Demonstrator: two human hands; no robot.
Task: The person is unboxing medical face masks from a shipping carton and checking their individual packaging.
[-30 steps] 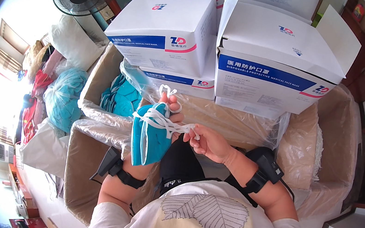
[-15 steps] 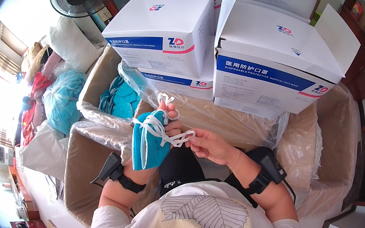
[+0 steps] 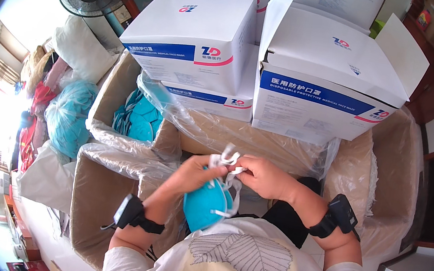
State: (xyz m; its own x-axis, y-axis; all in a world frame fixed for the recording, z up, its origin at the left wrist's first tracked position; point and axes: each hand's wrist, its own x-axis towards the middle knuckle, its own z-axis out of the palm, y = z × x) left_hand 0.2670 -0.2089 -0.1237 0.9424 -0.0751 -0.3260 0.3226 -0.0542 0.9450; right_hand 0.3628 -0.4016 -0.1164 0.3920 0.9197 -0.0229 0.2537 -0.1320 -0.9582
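Held close to the chest, the teal mask [image 3: 206, 207] hangs light and soft from its white straps [image 3: 228, 165], which the left hand [image 3: 195, 170] and right hand [image 3: 264, 176] seem to pinch between closed fingers—the best hold.

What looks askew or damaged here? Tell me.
The big white carton at upper right has flaps standing open, unlike the closed white carton beside it. Otherwise nothing stands out: both hands, left hand and right hand, hold a teal mask by its white straps.
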